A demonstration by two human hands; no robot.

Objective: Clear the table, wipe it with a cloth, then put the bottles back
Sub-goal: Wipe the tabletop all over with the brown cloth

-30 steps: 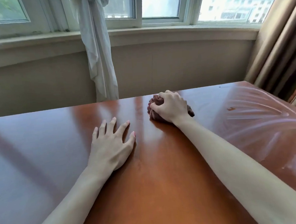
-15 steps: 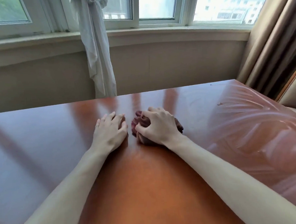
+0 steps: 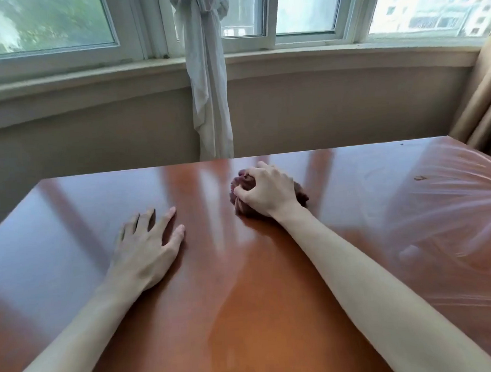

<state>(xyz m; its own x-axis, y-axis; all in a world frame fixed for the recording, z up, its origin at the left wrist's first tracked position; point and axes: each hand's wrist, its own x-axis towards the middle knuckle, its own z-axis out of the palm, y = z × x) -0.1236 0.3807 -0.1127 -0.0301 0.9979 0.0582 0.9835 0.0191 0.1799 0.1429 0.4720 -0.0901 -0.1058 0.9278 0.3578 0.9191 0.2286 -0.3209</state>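
Half a second back your hands sat almost touching; now your right hand [image 3: 267,191] has pushed the bunched dark-brown cloth [image 3: 240,183] away toward the far edge, and your left hand [image 3: 147,249] has spread its fingers flat again on the glossy reddish wooden bench [image 3: 246,315].

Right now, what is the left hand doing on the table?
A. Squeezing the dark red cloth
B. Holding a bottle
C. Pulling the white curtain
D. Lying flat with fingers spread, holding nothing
D. The left hand lies palm-down and empty on the wooden table, fingers spread, while the right hand is the one bunching the dark red cloth.
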